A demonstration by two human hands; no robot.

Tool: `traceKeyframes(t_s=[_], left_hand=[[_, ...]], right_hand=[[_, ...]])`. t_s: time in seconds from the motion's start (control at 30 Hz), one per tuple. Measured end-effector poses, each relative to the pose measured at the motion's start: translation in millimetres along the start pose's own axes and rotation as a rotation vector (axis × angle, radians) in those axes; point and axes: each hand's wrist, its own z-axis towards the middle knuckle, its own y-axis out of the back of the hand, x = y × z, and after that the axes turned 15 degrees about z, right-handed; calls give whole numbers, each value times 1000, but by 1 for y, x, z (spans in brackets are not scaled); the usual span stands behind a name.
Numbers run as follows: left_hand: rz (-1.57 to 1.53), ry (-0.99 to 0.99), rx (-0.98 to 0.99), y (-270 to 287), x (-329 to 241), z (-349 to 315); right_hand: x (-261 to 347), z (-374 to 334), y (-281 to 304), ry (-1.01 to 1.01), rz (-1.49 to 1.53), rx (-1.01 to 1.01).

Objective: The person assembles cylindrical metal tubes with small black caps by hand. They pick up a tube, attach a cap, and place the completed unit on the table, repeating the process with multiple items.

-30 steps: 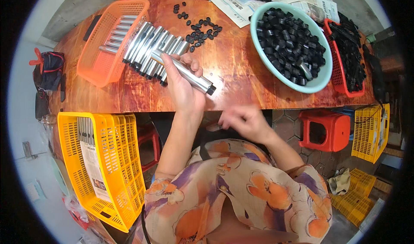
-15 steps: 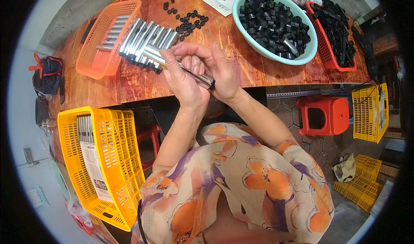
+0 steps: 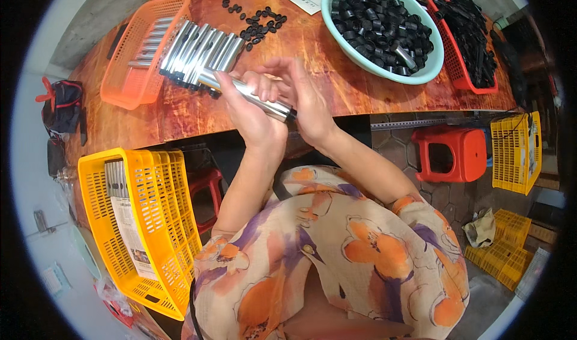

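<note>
Silver metal is showing between my fingers: I am gripping one tube (image 3: 272, 107) in my left hand (image 3: 257, 123), above the bench (image 3: 201, 120) near its front edge. Its long axis is running aslant, from upper left to lower right. The black-tipped end is pointing down-right toward my right palm; the other end is pointing up-left, toward a row of tubes (image 3: 201, 51). My hands are coming close together, the left closed around the tube, the right hand (image 3: 311, 108) opening its palm beside the tip; I cannot tell whether it is touching. The row is lying by an orange basket (image 3: 120, 94), and black bits (image 3: 258, 30) are lying beyond.
</note>
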Motion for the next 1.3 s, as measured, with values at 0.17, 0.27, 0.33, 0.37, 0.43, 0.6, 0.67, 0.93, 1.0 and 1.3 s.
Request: traceKeyframes(t_s=[0.17, 0.27, 0.33, 0.37, 0.43, 0.6, 0.67, 0.93, 1.0, 1.3], left_hand=[[60, -40, -89, -5, -10, 9], [113, -86, -99, -7, -7, 7], [107, -98, -164, -7, -5, 9], [74, -74, -135, -6, -6, 9], [13, -29, -79, -3, -8, 6], [83, -127, 30, -3, -10, 3], [118, -188, 49, -6, -8, 0], [173, -222, 31, -7, 1, -3], [107, -161, 38, -2, 2, 1], [91, -70, -14, 2, 4, 10]], right_hand=[[-10, -9, 24, 141, -442, -63], [-20, -2, 19, 467, -622, -81], [-17, -1, 15, 499, -633, -112], [-15, -1, 13, 514, -638, -126], [-10, -2, 10, 564, -695, -120], [-7, -6, 4, 673, -813, -101], [-11, -3, 6, 810, -849, -83], [-13, -7, 18, 627, -738, -16], [-10, -9, 21, 515, -639, -29], [3, -16, 29, 18, -238, -27]])
